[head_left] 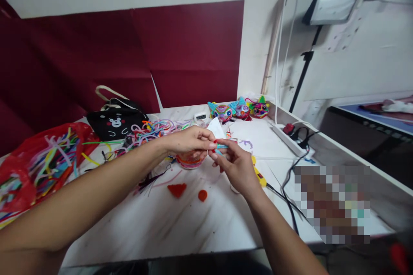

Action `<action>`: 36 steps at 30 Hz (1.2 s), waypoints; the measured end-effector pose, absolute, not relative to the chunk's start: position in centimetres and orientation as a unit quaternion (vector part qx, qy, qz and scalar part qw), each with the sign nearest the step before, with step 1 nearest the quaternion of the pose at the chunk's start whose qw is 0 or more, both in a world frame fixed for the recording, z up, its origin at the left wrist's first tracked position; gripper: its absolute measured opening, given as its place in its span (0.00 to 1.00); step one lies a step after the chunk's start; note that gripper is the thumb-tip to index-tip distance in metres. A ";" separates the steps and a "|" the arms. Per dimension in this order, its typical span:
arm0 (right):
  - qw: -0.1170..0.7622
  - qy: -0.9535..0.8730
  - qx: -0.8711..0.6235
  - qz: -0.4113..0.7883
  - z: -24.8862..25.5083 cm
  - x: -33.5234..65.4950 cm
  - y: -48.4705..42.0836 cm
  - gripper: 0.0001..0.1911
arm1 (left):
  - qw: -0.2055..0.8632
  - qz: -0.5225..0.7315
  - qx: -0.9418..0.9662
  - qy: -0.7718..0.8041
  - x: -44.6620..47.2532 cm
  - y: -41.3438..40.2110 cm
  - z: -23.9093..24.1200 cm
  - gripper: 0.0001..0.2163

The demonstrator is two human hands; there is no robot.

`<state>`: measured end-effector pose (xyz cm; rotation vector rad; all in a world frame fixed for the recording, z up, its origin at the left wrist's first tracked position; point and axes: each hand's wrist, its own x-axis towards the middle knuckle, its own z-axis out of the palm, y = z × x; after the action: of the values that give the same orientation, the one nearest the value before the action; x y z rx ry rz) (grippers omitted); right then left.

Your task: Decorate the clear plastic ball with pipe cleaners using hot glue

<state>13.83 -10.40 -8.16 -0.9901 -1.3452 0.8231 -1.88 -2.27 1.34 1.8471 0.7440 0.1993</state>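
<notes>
My left hand [189, 139] and my right hand [234, 165] meet above the middle of the white table [167, 227]. The left fingers pinch a small white sheet [215, 129] together with a thin turquoise pipe cleaner piece [222, 146]. The right thumb and fingers pinch the other end of that piece. Just under the hands lies a small orange and pink coiled piece [189, 161]. Two red felt-like shapes [177, 190] [202, 195] lie on the table nearer to me.
A red bag of coloured pipe cleaners [38, 163] lies at left, a black bear-print bag [116, 122] behind it, loose pipe cleaners [155, 129] beside it. Three colourful figures [240, 109] stand at the back. A yellow-handled tool [260, 176], cables and a power strip [290, 137] lie right.
</notes>
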 end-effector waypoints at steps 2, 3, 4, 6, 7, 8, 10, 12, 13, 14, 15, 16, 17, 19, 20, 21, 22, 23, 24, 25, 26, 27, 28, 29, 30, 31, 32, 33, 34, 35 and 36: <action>0.592 -0.584 -0.444 0.333 -8.4 14.0 -11.3 0.16 | 0.538 0.108 0.771 0.324 -2.0 -2.9 0.5 0.14; 0.588 -0.588 -0.454 0.320 -8.6 14.0 -11.7 0.12 | 0.535 0.119 0.768 0.332 -2.1 -3.1 0.0 0.15; 0.583 -0.592 -0.463 0.308 -8.7 14.1 -12.1 0.09 | 0.533 0.130 0.765 0.339 -2.2 -3.3 -0.5 0.15; 0.574 -0.600 -0.477 0.288 -9.0 14.2 -12.9 0.07 | 0.527 0.146 0.759 0.354 -2.4 -3.7 -1.5 0.15; 0.570 -0.602 -0.483 0.282 -9.2 14.2 -13.3 0.09 | 0.523 0.153 0.756 0.362 -2.5 -3.9 -1.9 0.16; 0.567 -0.602 -0.488 0.280 -9.3 14.1 -13.6 0.10 | 0.519 0.163 0.753 0.370 -2.5 -4.1 -2.3 0.16; 0.563 -0.597 -0.492 0.290 -9.6 14.0 -14.1 0.12 | 0.511 0.183 0.746 0.385 -2.4 -4.6 -3.0 0.15; 0.564 -0.586 -0.492 0.311 -9.9 13.7 -14.6 0.14 | 0.506 0.204 0.738 0.397 -2.2 -5.2 -3.6 0.15; 0.566 -0.578 -0.491 0.323 -10.0 13.6 -14.8 0.15 | 0.504 0.213 0.735 0.402 -2.0 -5.4 -3.9 0.16; 0.568 -0.570 -0.490 0.334 -10.2 13.5 -15.0 0.16 | 0.502 0.221 0.731 0.406 -1.9 -5.6 -4.2 0.16; 0.571 -0.561 -0.490 0.345 -10.5 13.4 -15.2 0.16 | 0.501 0.226 0.728 0.410 -1.7 -5.8 -4.4 0.16; 0.574 -0.553 -0.489 0.354 -10.7 13.4 -15.5 0.17 | 0.499 0.229 0.726 0.414 -1.7 -5.9 -4.6 0.16; 0.577 -0.545 -0.489 0.363 -10.9 13.4 -15.7 0.18 | 0.497 0.235 0.723 0.418 -1.7 -5.9 -4.8 0.16; 0.584 -0.523 -0.492 0.377 -11.4 13.6 -16.2 0.19 | 0.488 0.257 0.716 0.429 -2.0 -5.9 -4.8 0.15; 0.588 -0.511 -0.497 0.382 -11.6 13.7 -16.5 0.20 | 0.481 0.272 0.711 0.435 -2.3 -5.8 -4.8 0.15; 0.587 -0.505 -0.503 0.383 -11.7 13.9 -16.8 0.20 | 0.475 0.288 0.706 0.440 -2.6 -5.8 -4.6 0.14; 0.572 -0.516 -0.513 0.378 -11.8 14.1 -17.0 0.20 | 0.473 0.294 0.704 0.441 -2.9 -5.8 -4.5 0.14; 0.544 -0.542 -0.526 0.365 -11.9 14.3 -17.2 0.20 | 0.479 0.289 0.703 0.439 -3.2 -5.9 -4.3 0.14; 0.506 -0.578 -0.539 0.346 -12.0 14.5 -17.3 0.19 | 0.487 0.280 0.703 0.436 -3.4 -6.0 -4.2 0.14; 0.465 -0.615 -0.549 0.323 -12.0 14.5 -17.4 0.18 | 0.498 0.269 0.702 0.432 -3.5 -6.2 -4.2 0.15; 0.426 -0.647 -0.556 0.301 -12.0 14.6 -17.4 0.17 | 0.509 0.259 0.701 0.427 -3.5 -6.3 -4.2 0.16; 0.397 -0.668 -0.563 0.281 -12.0 14.5 -17.4 0.15 | 0.519 0.251 0.698 0.423 -3.4 -6.5 -4.4 0.17; 0.378 -0.679 -0.571 0.265 -12.0 14.4 -17.3 0.14 | 0.528 0.245 0.696 0.420 -3.3 -6.7 -4.6 0.18; 0.364 -0.685 -0.577 0.254 -12.0 14.2 -17.2 0.14 | 0.534 0.241 0.694 0.418 -3.2 -6.9 -4.9 0.19; 0.348 -0.693 -0.583 0.243 -11.9 14.1 -17.1 0.15 | 0.538 0.238 0.693 0.417 -3.1 -7.0 -5.2 0.19; 0.333 -0.699 -0.588 0.234 -11.9 13.9 -17.0 0.16 | 0.541 0.235 0.692 0.416 -3.0 -7.1 -5.6 0.19; 0.320 -0.706 -0.590 0.225 -11.9 13.8 -16.9 0.16 | 0.540 0.233 0.694 0.415 -2.9 -7.1 -5.9 0.19; 0.309 -0.712 -0.593 0.215 -11.8 13.7 -16.8 0.16 | 0.532 0.231 0.702 0.413 -2.9 -7.1 -6.3 0.18; 0.299 -0.718 -0.595 0.202 -11.8 13.7 -16.7 0.16 | 0.515 0.231 0.716 0.410 -3.0 -7.1 -6.6 0.16; 0.290 -0.725 -0.595 0.190 -11.8 13.8 -16.6 0.17 | 0.490 0.231 0.737 0.405 -3.0 -7.1 -6.9 0.15; 0.282 -0.731 -0.594 0.180 -11.9 13.9 -16.6 0.17 | 0.460 0.231 0.759 0.398 -3.1 -7.1 -7.1 0.13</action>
<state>13.88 -16.56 -11.87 -1.5908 -1.9584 0.4832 -3.08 -7.10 -7.10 1.8690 0.9799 0.5695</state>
